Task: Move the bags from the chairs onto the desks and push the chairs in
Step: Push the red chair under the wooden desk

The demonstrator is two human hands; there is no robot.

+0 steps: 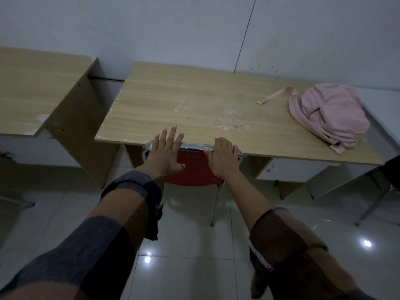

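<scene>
A pink bag (329,114) lies on the right end of a light wooden desk (184,100), one strap stretched out to its left. A red chair (194,169) with a metal frame stands tucked under the desk's front edge, its backrest top touching the edge. My left hand (165,154) rests flat against the backrest with fingers spread and pointing over the desk edge. My right hand (223,155) curls over the backrest's top rail at the right.
A second wooden desk (36,87) stands to the left, with a narrow gap between the two. A white wall runs behind both. Glossy white floor tiles lie below me. A metal frame leg (376,202) shows at the far right.
</scene>
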